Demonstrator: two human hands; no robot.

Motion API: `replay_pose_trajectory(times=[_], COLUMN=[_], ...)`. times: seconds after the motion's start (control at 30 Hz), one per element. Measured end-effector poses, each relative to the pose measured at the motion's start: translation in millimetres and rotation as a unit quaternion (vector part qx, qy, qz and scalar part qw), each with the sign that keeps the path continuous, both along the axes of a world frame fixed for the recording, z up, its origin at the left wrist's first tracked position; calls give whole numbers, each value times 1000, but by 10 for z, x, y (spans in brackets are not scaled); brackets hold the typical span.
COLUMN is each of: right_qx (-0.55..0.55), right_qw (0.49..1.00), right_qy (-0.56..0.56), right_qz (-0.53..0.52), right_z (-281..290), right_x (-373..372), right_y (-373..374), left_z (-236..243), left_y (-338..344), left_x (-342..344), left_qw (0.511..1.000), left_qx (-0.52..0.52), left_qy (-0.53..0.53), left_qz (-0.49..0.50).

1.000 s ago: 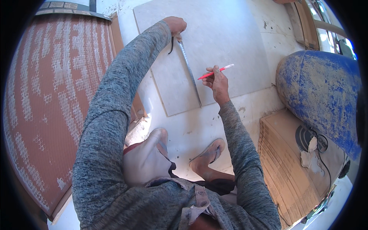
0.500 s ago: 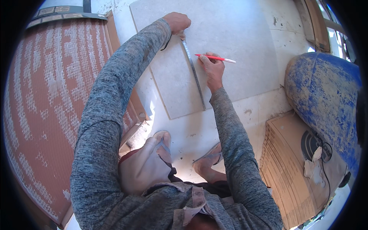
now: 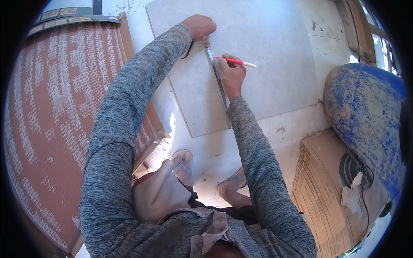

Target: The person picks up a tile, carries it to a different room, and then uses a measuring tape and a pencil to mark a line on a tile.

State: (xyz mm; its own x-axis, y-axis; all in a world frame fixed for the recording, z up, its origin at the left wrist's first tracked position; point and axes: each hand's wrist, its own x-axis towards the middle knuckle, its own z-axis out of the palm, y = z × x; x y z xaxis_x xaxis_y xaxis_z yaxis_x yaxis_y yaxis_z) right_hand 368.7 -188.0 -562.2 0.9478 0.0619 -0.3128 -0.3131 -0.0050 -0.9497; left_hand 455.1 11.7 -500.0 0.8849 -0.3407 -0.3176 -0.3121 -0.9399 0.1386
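A large pale grey tile [image 3: 275, 38] lies flat in front of me, with a narrow metal straightedge [image 3: 213, 60] running lengthwise across it. My left hand [image 3: 199, 28] is closed at the straightedge's far end; its exact finger grip is partly hidden. In my right hand [image 3: 232, 78] is a red pen [image 3: 245, 63] with a white end, pinched between the fingers. The pen's tip points left and comes close to the straightedge's right edge; I cannot tell whether it touches the tile. My right wrist and sleeve cover part of the straightedge's near end.
On the left stands a large reddish-brown panel [image 3: 47, 129] with whitish mesh-like streaks. A blue, dirt-smeared rounded drum [image 3: 361, 107] is at the right, beside a cardboard box [image 3: 322, 189] with a cable and scraps on it. My sandalled feet [image 3: 183, 163] are below the tile's near edge.
My right hand has moved slightly left and up, bringing the pen tip nearer the straightedge. My left hand stays at the far end.
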Motion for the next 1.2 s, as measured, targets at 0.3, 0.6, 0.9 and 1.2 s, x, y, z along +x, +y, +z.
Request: replay_pose_trajectory(times=[0.3,0.6,0.9,1.2], right_qx=[-18,-75,-111,-120], right_qw=[1000,997,993,992], right_qy=[-7,-17,-46,-31], right_qz=[-1,5,-4,3], right_z=[-52,-8,24,89], right_x=[-20,-40,-69,-66], right_y=[49,60,98,110], left_z=[-3,-56,-96,-87], left_y=[-7,7,52,45], left_x=[-4,-1,-5,-24], left_qw=[1000,1000,1000,1000], left_qx=[4,3,-10,7], left_qy=[-3,-6,-12,-18], left_qz=[6,5,-4,0])
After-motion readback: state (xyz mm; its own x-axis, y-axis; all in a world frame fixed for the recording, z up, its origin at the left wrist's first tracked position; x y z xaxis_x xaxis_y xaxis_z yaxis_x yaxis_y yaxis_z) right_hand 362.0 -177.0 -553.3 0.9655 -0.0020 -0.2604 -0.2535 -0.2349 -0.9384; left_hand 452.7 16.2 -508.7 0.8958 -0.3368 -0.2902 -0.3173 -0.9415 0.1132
